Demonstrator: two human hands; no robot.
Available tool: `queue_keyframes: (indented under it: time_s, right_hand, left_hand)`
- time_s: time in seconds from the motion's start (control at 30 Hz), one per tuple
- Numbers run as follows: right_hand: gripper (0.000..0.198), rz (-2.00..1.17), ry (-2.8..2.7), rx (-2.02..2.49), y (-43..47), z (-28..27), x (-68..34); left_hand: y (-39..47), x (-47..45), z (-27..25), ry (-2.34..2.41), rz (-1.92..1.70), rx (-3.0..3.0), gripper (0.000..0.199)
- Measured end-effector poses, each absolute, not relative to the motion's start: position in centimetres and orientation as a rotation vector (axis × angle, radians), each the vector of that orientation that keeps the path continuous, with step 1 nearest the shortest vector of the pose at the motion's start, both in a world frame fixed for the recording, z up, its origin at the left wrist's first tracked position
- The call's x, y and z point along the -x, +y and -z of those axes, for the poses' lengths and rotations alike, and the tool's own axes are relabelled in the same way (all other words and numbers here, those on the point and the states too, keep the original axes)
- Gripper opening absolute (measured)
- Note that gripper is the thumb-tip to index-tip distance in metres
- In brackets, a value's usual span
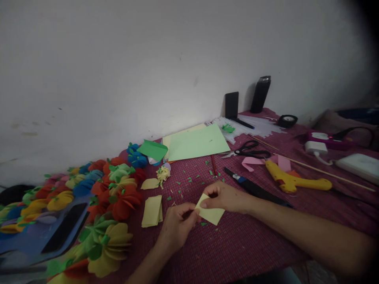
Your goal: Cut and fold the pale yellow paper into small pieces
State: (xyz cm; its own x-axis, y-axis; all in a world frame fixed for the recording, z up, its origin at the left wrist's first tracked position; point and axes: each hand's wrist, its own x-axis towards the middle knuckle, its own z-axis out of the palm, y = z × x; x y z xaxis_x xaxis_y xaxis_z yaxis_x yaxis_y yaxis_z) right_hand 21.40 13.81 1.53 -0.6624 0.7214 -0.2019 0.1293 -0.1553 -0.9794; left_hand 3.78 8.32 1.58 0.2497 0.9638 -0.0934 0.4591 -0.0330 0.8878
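A small pale yellow piece of paper [213,215] is held between my two hands over the table. My right hand [220,198] pinches it from above, thumb on its face. At its left corner, the thumb and fingers of my left hand [181,221] are closed on the edge. A stack of similar yellow paper pieces [152,212] lies left of my left hand. Behind that stack are a yellow paper cut-out [150,184] and a clump of curled yellow paper strips [163,175]. Green paper scraps [190,179] are scattered behind my hands.
Colourful folded-paper pumpkins [126,201] crowd the left side. Light green sheets [197,144] lie at the back. To the right are scissors [251,150], a black-handled cutter [254,187], a yellow glue gun [293,179], pink ribbon [251,161] and a wooden stick [325,171].
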Motion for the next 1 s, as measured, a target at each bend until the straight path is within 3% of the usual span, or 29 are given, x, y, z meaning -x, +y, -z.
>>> queue_keyframes:
  time_s: [0.53, 1.0]
  right_hand:
    - [0.022, -1.733, -1.613, 0.996, 14.2, -1.1, -21.2]
    - [0.020, -1.636, -1.704, 1.011, 14.2, -0.5, -21.1]
  left_hand:
    - [8.7, -4.8, -1.0, 1.262, -0.802, -1.057, 0.026]
    - [8.7, -5.1, -1.2, 1.273, -0.812, -1.048, 0.025]
